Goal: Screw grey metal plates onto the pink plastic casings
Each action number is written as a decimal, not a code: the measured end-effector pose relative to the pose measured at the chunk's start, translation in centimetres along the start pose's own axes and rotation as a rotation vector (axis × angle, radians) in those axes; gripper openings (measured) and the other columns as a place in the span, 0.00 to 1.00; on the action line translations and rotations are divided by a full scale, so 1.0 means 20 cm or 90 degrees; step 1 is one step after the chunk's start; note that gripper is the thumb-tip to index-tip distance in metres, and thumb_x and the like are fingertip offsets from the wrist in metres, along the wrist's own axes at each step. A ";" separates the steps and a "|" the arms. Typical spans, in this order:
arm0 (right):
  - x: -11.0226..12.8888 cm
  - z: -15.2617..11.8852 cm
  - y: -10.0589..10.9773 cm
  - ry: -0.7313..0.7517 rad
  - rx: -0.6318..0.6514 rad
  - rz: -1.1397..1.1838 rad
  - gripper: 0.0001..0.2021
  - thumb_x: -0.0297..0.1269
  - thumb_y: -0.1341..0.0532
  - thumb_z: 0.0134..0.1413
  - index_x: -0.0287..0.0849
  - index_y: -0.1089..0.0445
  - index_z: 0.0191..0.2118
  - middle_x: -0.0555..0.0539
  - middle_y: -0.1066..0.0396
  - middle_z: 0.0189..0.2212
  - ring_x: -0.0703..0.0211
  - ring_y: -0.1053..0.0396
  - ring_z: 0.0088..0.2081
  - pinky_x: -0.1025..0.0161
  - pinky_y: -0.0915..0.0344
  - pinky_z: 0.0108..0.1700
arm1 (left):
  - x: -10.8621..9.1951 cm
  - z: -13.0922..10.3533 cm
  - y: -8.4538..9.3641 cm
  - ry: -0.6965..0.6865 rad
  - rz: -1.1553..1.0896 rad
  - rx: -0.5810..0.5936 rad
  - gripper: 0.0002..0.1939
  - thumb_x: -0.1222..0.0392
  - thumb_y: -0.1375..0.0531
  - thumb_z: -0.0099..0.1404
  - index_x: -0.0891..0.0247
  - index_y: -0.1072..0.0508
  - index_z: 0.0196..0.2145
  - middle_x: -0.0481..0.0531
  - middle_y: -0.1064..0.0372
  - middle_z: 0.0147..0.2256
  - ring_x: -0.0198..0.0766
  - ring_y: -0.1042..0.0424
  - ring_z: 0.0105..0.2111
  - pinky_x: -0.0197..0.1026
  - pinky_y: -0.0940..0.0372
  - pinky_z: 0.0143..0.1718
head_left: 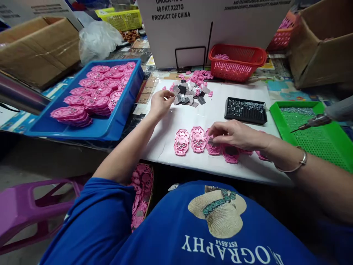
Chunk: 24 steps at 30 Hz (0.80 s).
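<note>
Several pink plastic casings (181, 142) lie in a row along the front of the white work surface; small metal parts show in the two leftmost. Over the third casing (213, 148) is my right hand (234, 134), thumb and fingers pinched on a small grey square piece (211, 141) at its surface. Another casing (231, 154) beneath this hand has a dark square in it. My left hand (160, 105) is at the left edge of a heap of grey square pieces (190, 94), fingers curled together; whatever is between its fingertips is hidden.
Stacked pink casings fill a blue tray (118, 125) on the left. A black tray of screws (245, 110), a green basket (325, 143) and a screwdriver bit (306, 125) are at right. Behind stand a red basket (238, 68) and a white carton (176, 36).
</note>
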State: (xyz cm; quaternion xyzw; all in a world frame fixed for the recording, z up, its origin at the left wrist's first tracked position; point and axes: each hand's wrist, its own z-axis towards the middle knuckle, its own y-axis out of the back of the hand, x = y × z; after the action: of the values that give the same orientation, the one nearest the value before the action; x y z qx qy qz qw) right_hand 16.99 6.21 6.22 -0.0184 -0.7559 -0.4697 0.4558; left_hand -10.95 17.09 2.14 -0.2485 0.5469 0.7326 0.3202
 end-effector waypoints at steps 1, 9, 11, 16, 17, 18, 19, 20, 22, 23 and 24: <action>-0.01 0.01 -0.01 0.009 0.013 -0.031 0.07 0.38 0.38 0.57 0.42 0.26 0.38 0.50 0.25 0.30 0.63 0.30 0.29 0.63 0.37 0.34 | 0.03 0.04 -0.01 -0.002 0.043 0.010 0.07 0.63 0.39 0.59 0.65 0.22 0.36 0.52 0.26 0.33 0.37 0.31 0.34 0.38 0.36 0.39; -0.07 0.05 -0.05 0.044 -0.066 -0.149 0.04 0.35 0.34 0.54 0.45 0.27 0.30 0.48 0.27 0.31 0.57 0.31 0.33 0.60 0.38 0.36 | 0.07 0.16 -0.13 0.001 0.115 0.067 0.15 0.62 0.32 0.54 0.64 0.22 0.41 0.51 0.30 0.29 0.44 0.30 0.35 0.44 0.37 0.42; -0.07 0.09 -0.01 0.033 -0.110 -0.150 0.05 0.37 0.37 0.57 0.44 0.27 0.31 0.48 0.26 0.31 0.58 0.31 0.32 0.60 0.37 0.37 | 0.09 0.18 -0.13 0.006 0.115 0.078 0.14 0.62 0.32 0.54 0.64 0.22 0.39 0.51 0.31 0.28 0.44 0.30 0.35 0.45 0.37 0.42; -0.13 0.40 0.12 -0.076 -0.279 -0.219 0.07 0.33 0.41 0.59 0.39 0.26 0.34 0.41 0.26 0.34 0.51 0.30 0.38 0.52 0.35 0.44 | 0.17 0.20 -0.13 -0.017 0.073 0.053 0.11 0.59 0.30 0.51 0.61 0.25 0.33 0.50 0.33 0.26 0.45 0.31 0.35 0.48 0.35 0.45; -0.16 0.47 0.14 -0.126 -0.291 -0.227 0.06 0.32 0.40 0.58 0.37 0.26 0.35 0.39 0.27 0.35 0.49 0.30 0.40 0.50 0.35 0.46 | 0.18 0.20 -0.13 -0.021 0.066 0.042 0.12 0.59 0.29 0.50 0.61 0.26 0.31 0.50 0.34 0.26 0.46 0.31 0.37 0.48 0.35 0.46; -0.19 0.54 0.15 -0.168 -0.296 -0.225 0.05 0.31 0.38 0.56 0.36 0.27 0.36 0.38 0.28 0.35 0.46 0.30 0.42 0.48 0.35 0.47 | 0.18 0.19 -0.13 -0.022 0.064 0.034 0.12 0.60 0.29 0.49 0.61 0.27 0.31 0.51 0.34 0.26 0.48 0.31 0.40 0.49 0.36 0.48; -0.22 0.60 0.15 -0.188 -0.301 -0.221 0.06 0.31 0.35 0.53 0.34 0.27 0.36 0.37 0.28 0.34 0.44 0.30 0.43 0.47 0.35 0.48 | 0.18 0.19 -0.13 -0.022 0.065 0.028 0.13 0.61 0.28 0.49 0.61 0.27 0.30 0.51 0.34 0.27 0.49 0.31 0.42 0.50 0.36 0.50; -0.25 0.66 0.15 -0.200 -0.305 -0.215 0.08 0.30 0.33 0.50 0.34 0.28 0.36 0.37 0.29 0.34 0.42 0.31 0.45 0.46 0.35 0.49 | 0.18 0.18 -0.13 -0.021 0.068 0.026 0.13 0.62 0.28 0.48 0.62 0.28 0.30 0.52 0.33 0.29 0.51 0.32 0.45 0.51 0.37 0.52; -0.29 0.73 0.15 -0.201 -0.314 -0.199 0.10 0.30 0.29 0.44 0.35 0.29 0.33 0.38 0.29 0.32 0.41 0.31 0.45 0.45 0.34 0.49 | 0.17 0.17 -0.13 -0.016 0.072 0.030 0.14 0.64 0.29 0.49 0.62 0.29 0.30 0.54 0.33 0.32 0.54 0.33 0.49 0.54 0.39 0.54; -0.30 0.74 0.15 -0.199 -0.318 -0.187 0.11 0.30 0.28 0.42 0.36 0.30 0.31 0.39 0.30 0.31 0.41 0.31 0.45 0.46 0.33 0.49 | 0.16 0.16 -0.13 -0.011 0.074 0.033 0.14 0.64 0.29 0.49 0.63 0.30 0.31 0.55 0.33 0.33 0.55 0.34 0.50 0.55 0.40 0.55; -0.30 0.75 0.14 -0.197 -0.321 -0.172 0.11 0.30 0.28 0.41 0.37 0.31 0.29 0.41 0.30 0.30 0.43 0.30 0.43 0.47 0.32 0.47 | 0.15 0.16 -0.13 -0.006 0.075 0.033 0.14 0.64 0.29 0.49 0.63 0.30 0.31 0.56 0.32 0.35 0.56 0.35 0.51 0.55 0.41 0.56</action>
State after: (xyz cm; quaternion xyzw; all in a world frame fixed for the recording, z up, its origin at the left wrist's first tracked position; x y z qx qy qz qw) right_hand 11.82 21.12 1.77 -0.1014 -0.6717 -0.6897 0.2506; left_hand -11.10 21.24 -0.90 -0.2035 0.5780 0.7369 0.2854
